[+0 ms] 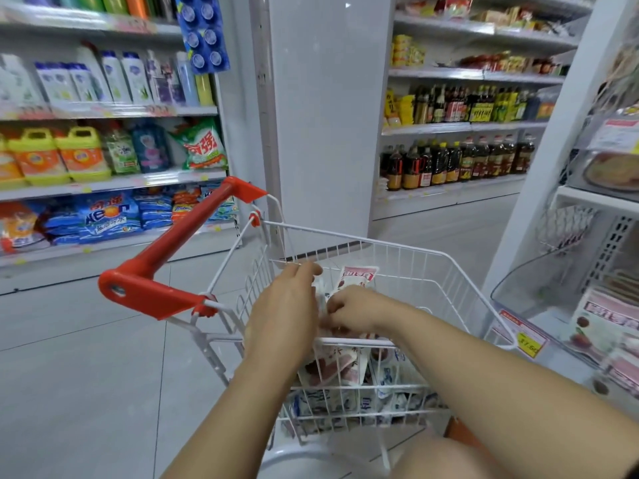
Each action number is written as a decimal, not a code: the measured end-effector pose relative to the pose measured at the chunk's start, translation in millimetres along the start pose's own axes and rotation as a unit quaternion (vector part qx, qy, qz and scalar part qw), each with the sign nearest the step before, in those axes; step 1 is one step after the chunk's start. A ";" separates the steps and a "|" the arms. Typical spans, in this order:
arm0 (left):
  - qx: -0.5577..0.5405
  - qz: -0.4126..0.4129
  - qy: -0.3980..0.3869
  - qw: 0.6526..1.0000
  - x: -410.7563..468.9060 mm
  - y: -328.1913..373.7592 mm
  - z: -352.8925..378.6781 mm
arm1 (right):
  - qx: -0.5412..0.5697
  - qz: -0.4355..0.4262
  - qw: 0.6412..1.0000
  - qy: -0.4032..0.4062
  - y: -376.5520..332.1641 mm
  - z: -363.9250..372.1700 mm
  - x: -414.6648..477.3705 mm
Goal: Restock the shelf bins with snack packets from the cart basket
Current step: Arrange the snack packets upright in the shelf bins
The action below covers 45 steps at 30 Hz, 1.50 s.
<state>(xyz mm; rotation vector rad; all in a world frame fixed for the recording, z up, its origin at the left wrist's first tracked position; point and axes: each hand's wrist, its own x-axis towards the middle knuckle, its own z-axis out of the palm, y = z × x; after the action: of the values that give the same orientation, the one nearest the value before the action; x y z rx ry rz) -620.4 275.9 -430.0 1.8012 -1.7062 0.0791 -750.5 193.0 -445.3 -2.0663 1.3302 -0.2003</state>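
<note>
Forearms reach in from the near edge, over a bare knee (446, 458), and meet inside the cart basket (397, 249). Between them stands a small bunch of red-and-white snack packets (358, 276), raised just above the loose pile in the basket. The left hand (287, 305) curls round the left side of the bunch, though its fingertips are mostly hidden. The right hand (352, 309) pinches the near edges with bent fingers. More red-and-white packets lie beneath, and blue-and-white packets (382, 378) press against the near wire wall.

The bunch looks loosely gathered, held at its edges rather than across its middle. My guess is that an inner packet could slide out as the bunch is lifted, or that a corner could snag on the wire rim. A blue-and-white packet might also come up with the bunch and end up in the wrong place.

To the right, near the basket, is a clear shelf bin (539, 288), and beside it a bin of matching packets (608, 316) with a yellow price tag (529, 344) in front. Neither hand is on the red handle (179, 243) at the left, so a knock against the basket may roll the cart away across the smooth floor tiles (86, 375).
</note>
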 end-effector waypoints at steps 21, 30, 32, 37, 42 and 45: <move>-0.508 0.123 -0.291 0.802 -39.9 186.3 46.9 | 0.168 -0.054 0.945 0.277 121.7 -117.1 -278.7; -0.404 0.285 -0.330 0.804 -78.3 313.2 109.7 | -0.013 0.040 0.929 0.367 177.2 -153.2 -389.1; -0.378 0.303 -0.343 0.805 -85.8 337.9 122.4 | -0.063 0.079 0.917 0.385 195.7 -153.1 -402.8; -0.310 0.301 -0.410 0.803 -102.5 370.5 158.2 | -0.142 0.134 0.902 0.385 241.0 -139.0 -417.8; -0.222 0.325 -0.429 0.813 -112.3 380.0 178.0 | -0.155 0.215 0.904 0.335 281.4 -109.6 -411.7; -0.114 0.341 -0.430 0.828 -117.4 380.1 184.0 | -0.185 0.250 0.908 0.282 288.2 -92.3 -409.1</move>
<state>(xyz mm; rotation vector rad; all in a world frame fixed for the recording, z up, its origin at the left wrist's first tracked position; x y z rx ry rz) -1055.0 310.6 -475.3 0.9807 -2.7766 -0.7097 -1202.5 426.4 -459.5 -1.9408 2.3649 -0.3558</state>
